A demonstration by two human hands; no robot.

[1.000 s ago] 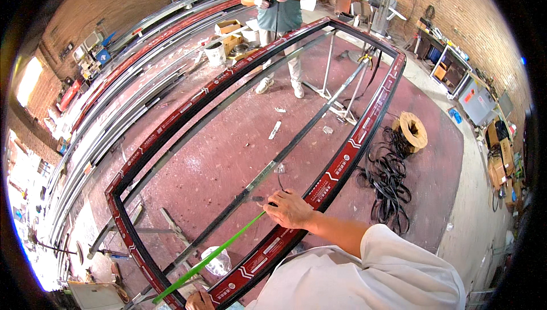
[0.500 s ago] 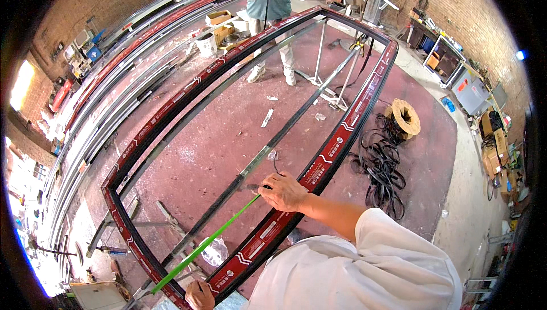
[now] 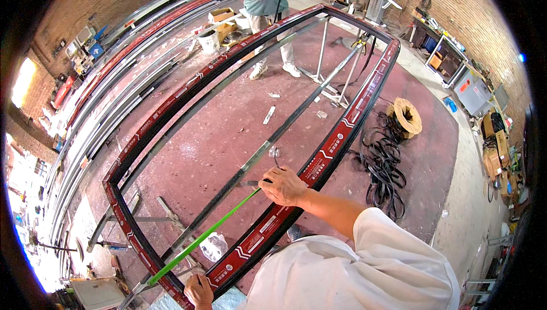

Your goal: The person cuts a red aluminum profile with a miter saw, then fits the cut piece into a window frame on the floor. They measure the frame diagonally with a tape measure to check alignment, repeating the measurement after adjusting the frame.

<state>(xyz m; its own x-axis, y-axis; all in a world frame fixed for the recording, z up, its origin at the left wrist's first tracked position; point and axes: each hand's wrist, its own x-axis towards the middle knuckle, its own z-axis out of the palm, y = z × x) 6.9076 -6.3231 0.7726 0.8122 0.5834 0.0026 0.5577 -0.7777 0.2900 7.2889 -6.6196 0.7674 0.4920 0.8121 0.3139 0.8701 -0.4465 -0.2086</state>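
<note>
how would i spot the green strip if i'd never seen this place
Find the large red-and-black frame filling the middle of the view. Toward its lower-left corner, a narrow strip slants from the frame's short left end up to the right hand. Its bright green sets it apart from the dull grey bar nearby.

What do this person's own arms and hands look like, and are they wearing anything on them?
Both the right hand and left hand look bare, with no gloves. The right forearm is bare too, with no watch or band visible. The right sleeve is white, loose and short, with soft folds. The left sleeve is out of view.
</note>
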